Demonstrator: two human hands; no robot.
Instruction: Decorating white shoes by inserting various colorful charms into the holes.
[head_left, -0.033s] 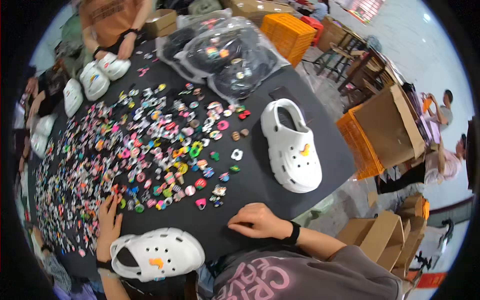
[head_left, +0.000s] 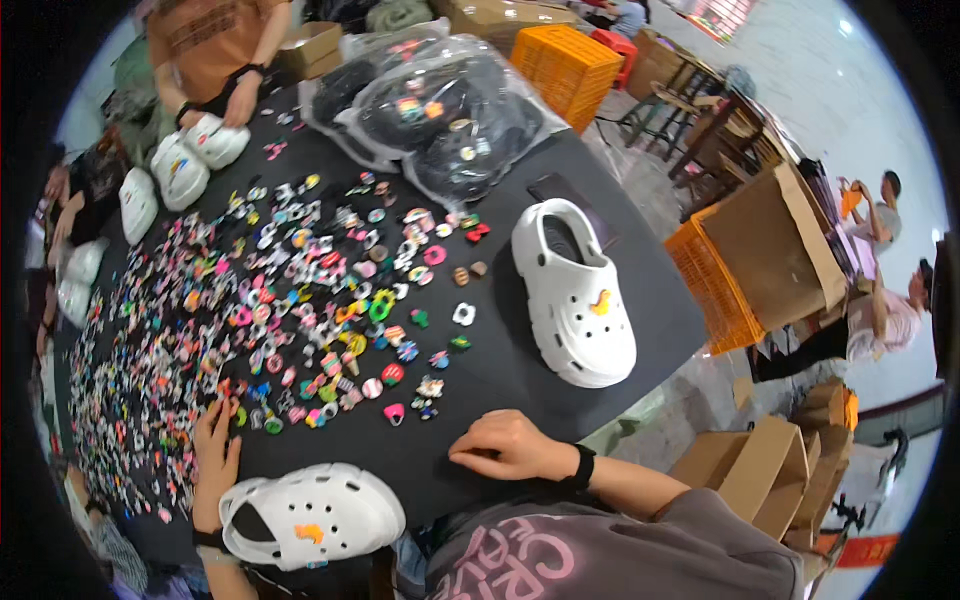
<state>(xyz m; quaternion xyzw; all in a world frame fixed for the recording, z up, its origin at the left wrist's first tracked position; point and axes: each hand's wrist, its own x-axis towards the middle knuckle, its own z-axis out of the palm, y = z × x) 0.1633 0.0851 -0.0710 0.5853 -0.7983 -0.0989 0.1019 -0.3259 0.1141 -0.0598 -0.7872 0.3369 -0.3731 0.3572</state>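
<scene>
Left hand [head_left: 213, 455] lay outstretched at shoe charms [head_left: 262, 312], pinch unclear; right hand [head_left: 512, 446] half-curled, grip hidden. Charms spread loose, likely for visibility.

One near white clog [head_left: 366, 516], one right white clog [head_left: 572, 288] and three far-left white clogs [head_left: 181, 183] are counted. One left hand [head_left: 214, 441] and one right hand [head_left: 512, 445] of the wearer are seen near. The loose charms [head_left: 392, 374] are too many to be counted.
</scene>
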